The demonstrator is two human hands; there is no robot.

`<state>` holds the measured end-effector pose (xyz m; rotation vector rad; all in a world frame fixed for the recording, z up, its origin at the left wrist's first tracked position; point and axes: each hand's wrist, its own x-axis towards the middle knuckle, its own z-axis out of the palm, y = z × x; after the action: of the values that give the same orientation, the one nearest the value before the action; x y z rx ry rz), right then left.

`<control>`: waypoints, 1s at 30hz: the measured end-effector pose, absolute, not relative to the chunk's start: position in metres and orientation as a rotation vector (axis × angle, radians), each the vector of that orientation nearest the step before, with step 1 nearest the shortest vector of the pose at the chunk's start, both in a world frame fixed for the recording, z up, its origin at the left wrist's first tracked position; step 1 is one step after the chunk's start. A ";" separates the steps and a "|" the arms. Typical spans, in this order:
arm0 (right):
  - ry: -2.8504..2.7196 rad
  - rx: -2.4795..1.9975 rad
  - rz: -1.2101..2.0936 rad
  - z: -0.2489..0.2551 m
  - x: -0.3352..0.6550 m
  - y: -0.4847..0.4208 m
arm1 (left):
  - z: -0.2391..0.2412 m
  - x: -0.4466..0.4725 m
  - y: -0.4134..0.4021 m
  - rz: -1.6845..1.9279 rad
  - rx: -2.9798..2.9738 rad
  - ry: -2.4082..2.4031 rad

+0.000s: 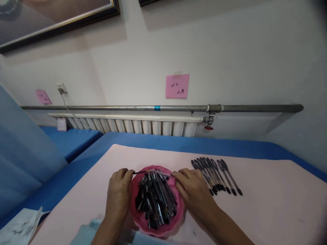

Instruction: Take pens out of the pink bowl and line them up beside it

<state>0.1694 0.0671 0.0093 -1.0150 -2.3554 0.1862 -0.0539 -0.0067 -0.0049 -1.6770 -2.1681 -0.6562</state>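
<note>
My left hand (119, 190) pinches the outer end of a thin black pen refill (140, 172) over the left rim of a pink bowl (182, 207). Opposite it, my right hand (191, 187) is closed on a pale, clear pen tube (165, 174) above the right rim. The inner ends of these two pieces come together over the back of the bowl; whether they are joined is too small to tell. Loose pen parts (157, 197), clear barrels and black caps among them, fill the bowl. Right of my right hand, several capped black pens (212, 172) lie side by side in a slanted row.
The bowl stands on a pink sheet (268, 197) over a blue bed (143, 139). Crumpled light-blue cloth (85, 233) lies in front, a white plastic bag (21, 224) at lower left. Behind are a radiator (148, 126), a pipe (122, 108) and a red valve handle (208, 128).
</note>
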 end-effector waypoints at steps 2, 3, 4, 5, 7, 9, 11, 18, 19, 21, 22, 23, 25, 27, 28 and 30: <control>-2.349 -1.009 0.158 0.010 0.171 0.069 | -0.005 -0.054 -0.007 -0.652 -1.678 -2.170; -2.341 -1.005 0.144 0.010 0.172 0.069 | -0.005 -0.055 -0.007 -0.652 -1.676 -2.170; -2.334 -1.001 0.127 0.010 0.173 0.070 | -0.005 -0.055 -0.006 -0.650 -1.677 -2.169; -2.331 -0.996 0.109 0.010 0.173 0.071 | -0.006 -0.055 -0.006 -0.649 -1.679 -2.167; -2.334 -0.983 0.079 0.010 0.174 0.071 | -0.006 -0.054 -0.006 -0.648 -1.687 -2.164; -2.345 -0.978 0.066 0.010 0.174 0.071 | -0.005 -0.053 -0.006 -0.646 -1.694 -2.158; -2.346 -0.978 0.047 0.010 0.174 0.070 | -0.005 -0.052 -0.006 -0.639 -1.698 -2.151; -2.287 -0.873 -0.075 0.008 0.174 0.070 | -0.009 -0.054 -0.005 -0.632 -1.673 -2.080; -2.280 -0.860 -0.089 0.007 0.174 0.071 | -0.010 -0.055 -0.005 -0.628 -1.674 -2.071; -2.279 -0.842 -0.116 0.007 0.175 0.072 | -0.010 -0.056 -0.005 -0.614 -1.686 -2.062; -2.280 -0.835 -0.126 0.007 0.175 0.073 | -0.010 -0.057 -0.004 -0.609 -1.691 -2.061; -2.278 -0.827 -0.134 0.007 0.176 0.073 | -0.011 -0.057 -0.004 -0.607 -1.695 -2.062; -2.273 -0.812 -0.149 0.008 0.176 0.073 | -0.011 -0.058 -0.005 -0.603 -1.707 -2.057; -2.275 -0.799 -0.160 0.009 0.175 0.072 | -0.011 -0.058 -0.005 -0.603 -1.717 -2.049; -2.283 -0.798 -0.160 0.009 0.175 0.071 | -0.012 -0.058 -0.005 -0.605 -1.723 -2.043; -2.316 -0.799 -0.150 0.009 0.173 0.068 | -0.013 -0.057 -0.005 -0.616 -1.734 -2.026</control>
<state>0.1734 0.0684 0.0094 -0.7992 -2.3157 -0.1499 -0.0569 -0.0053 -0.0134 -1.7336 -2.0259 -0.6156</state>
